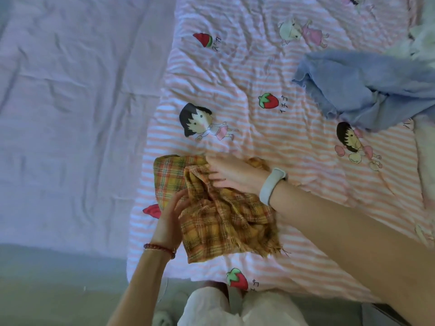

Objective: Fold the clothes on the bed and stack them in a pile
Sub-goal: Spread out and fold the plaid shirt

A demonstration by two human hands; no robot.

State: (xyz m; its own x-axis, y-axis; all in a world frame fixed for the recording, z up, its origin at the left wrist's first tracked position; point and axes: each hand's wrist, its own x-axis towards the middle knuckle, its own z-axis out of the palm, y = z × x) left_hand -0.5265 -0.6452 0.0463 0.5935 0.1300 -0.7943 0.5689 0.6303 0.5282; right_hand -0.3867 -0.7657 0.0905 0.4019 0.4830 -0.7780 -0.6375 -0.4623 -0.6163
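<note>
Head view: we see the yellow plaid garment (219, 212) crumpled on the striped cartoon quilt (270, 137). Right hand (233, 175) lies flat on its top, fingers straight. Left hand (171, 215) pinches its left edge. Blue garment (367, 88) lies well apart, upper right.

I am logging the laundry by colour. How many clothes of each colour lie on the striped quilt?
Yellow plaid woven garment: 1
Light blue denim-like garment: 1
White fabric at the top right edge: kind unclear, not counted
Total: 2
</note>
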